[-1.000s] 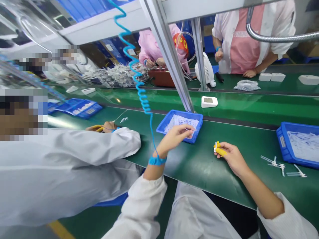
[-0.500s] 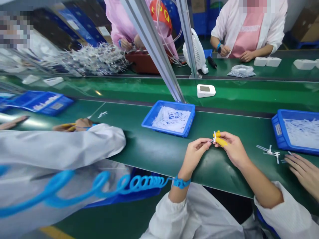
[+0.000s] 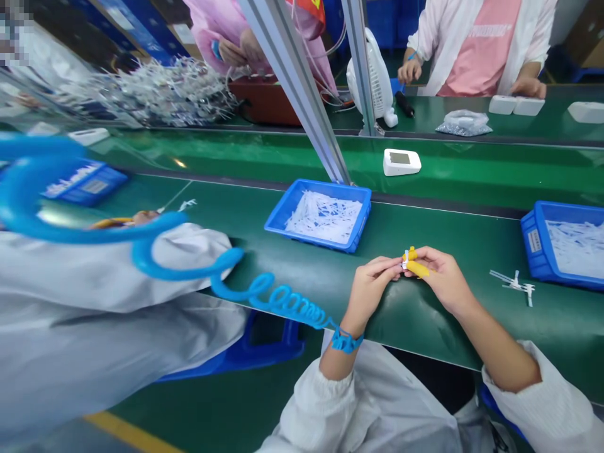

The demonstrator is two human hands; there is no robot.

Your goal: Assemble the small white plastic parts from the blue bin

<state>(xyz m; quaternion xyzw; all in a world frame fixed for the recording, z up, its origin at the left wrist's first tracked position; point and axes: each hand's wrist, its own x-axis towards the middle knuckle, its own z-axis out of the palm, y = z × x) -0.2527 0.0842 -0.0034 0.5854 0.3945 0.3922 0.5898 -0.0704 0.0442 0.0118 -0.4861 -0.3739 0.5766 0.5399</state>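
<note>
My left hand (image 3: 369, 288) and my right hand (image 3: 442, 277) meet above the green bench, their fingertips close together. Between them is a small white strip-like piece (image 3: 405, 258), pinched from both sides; its exact kind is too small to make out. Yellow finger covers (image 3: 417, 269) sit on the thumb and a finger of my right hand. A blue wrist strap (image 3: 348, 341) with a coiled blue cord (image 3: 287, 302) circles my left wrist. To the right of my hands lie several similar white pieces with thin clear ends (image 3: 515, 283).
A blue tray (image 3: 271, 221) of white strips stands left of my hands, and another blue tray (image 3: 535, 251) is at right. Behind runs a green conveyor (image 3: 283, 154) carrying a white device (image 3: 401, 163). A metal post (image 3: 302, 94) rises mid-view. A co-worker's sleeve (image 3: 198, 251) is at left.
Another person's hand has left the right side, by the loose white pieces. The coiled cord has swung upward. My fingertips have closed nearer together on the white piece. The view has shifted slightly.
</note>
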